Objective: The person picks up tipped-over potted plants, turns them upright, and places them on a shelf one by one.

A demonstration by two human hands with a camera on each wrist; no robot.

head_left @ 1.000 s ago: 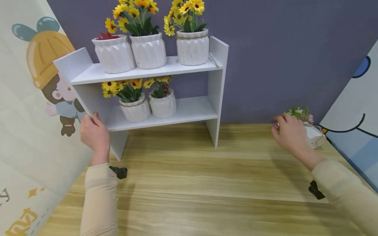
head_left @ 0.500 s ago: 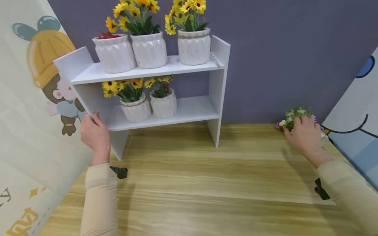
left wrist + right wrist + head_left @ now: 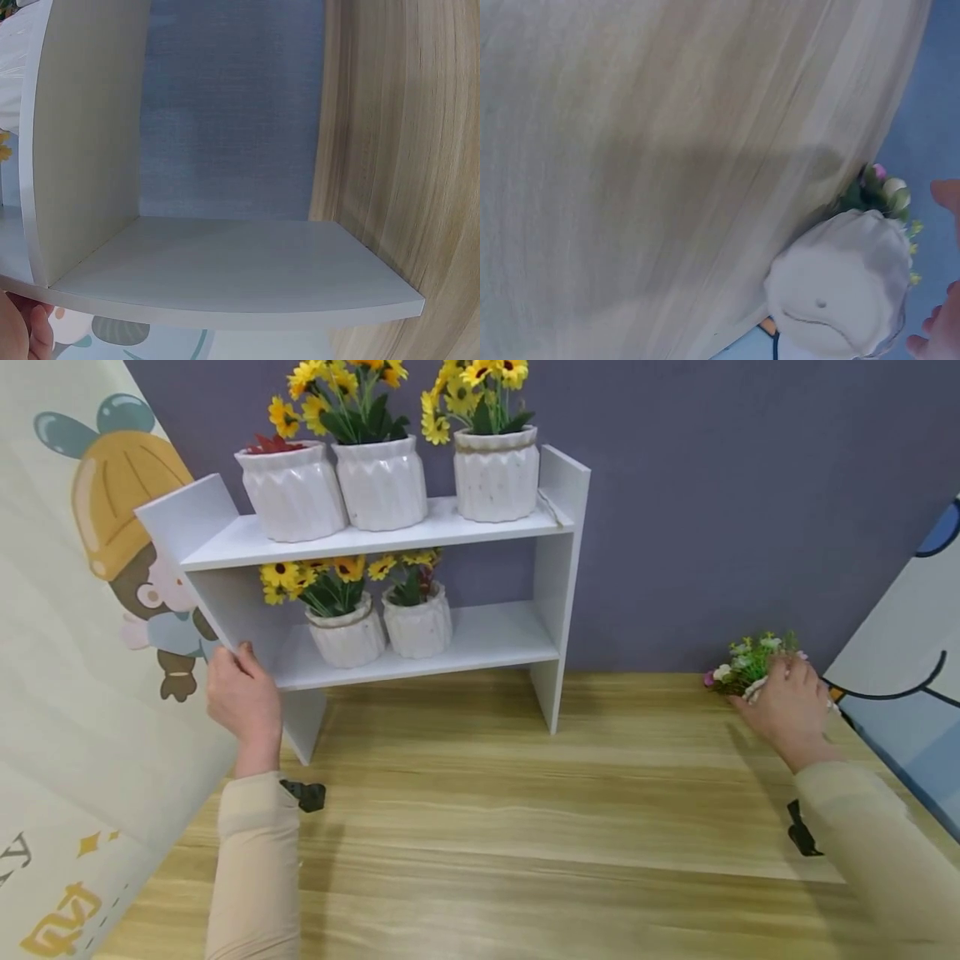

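At the left, my left hand [image 3: 243, 706] grips the front edge of the side panel of a white two-tier shelf [image 3: 480, 664]. In the left wrist view, part of that hand [image 3: 28, 331] shows at the lower left corner, against the panel's outer side. Toward the back right, a white flowerpot [image 3: 832, 292] lies tipped on its side, its base toward the right wrist camera. Small pink, white and yellow flowers [image 3: 750, 662] poke out of it by the wall. Over this pot is my right hand [image 3: 793, 710], thumb and fingers spread, hiding most of it in the head view.
Three white pots, among them a middle pot [image 3: 381, 485], stand on the upper board; two hold yellow flowers. Below, two more pots, one a left pot [image 3: 348, 635], stand on the lower board. A wooden tabletop [image 3: 525, 827] meets a grey-purple wall [image 3: 697, 527] behind.
My right hand has shifted right, from beside the flowers to over the tipped pot, and then slightly lower. The left hand has stayed on the shelf.
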